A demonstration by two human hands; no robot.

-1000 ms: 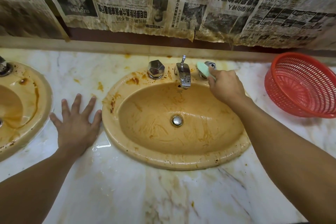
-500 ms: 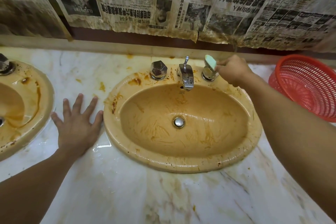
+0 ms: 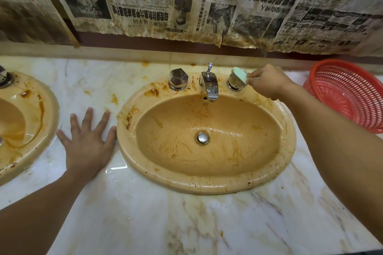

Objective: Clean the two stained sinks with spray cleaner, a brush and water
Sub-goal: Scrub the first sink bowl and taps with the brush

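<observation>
The left hand (image 3: 87, 143) lies flat on the marble counter (image 3: 145, 213) at centre left of the frame. Its fingers are straight and spread wide, and the thumb tip touches the outer rim of the middle sink (image 3: 207, 185). The forearm runs down to the lower left corner.

The right hand (image 3: 267, 80) reaches to the upper right of the sink, its arm coming in from the right edge. Its fingers curl round the handle of a pale green brush (image 3: 240, 75). The brush head rests against the top of the right tap knob (image 3: 235, 84).

The middle sink is a tan oval basin set in the counter. Brown streaks smear its bowl around the metal drain (image 3: 202, 137), and dark rusty blotches and specks sit on its rim, heaviest beside the left tap knob (image 3: 178, 78). The chrome spout (image 3: 210, 87) looks spotted. A second sink (image 3: 49, 109), cut off at the left edge, carries a dark brown curved stain.

A red plastic basket (image 3: 352, 93) stands at the right edge. Stained newspaper (image 3: 145, 6) hangs across the wall above.
</observation>
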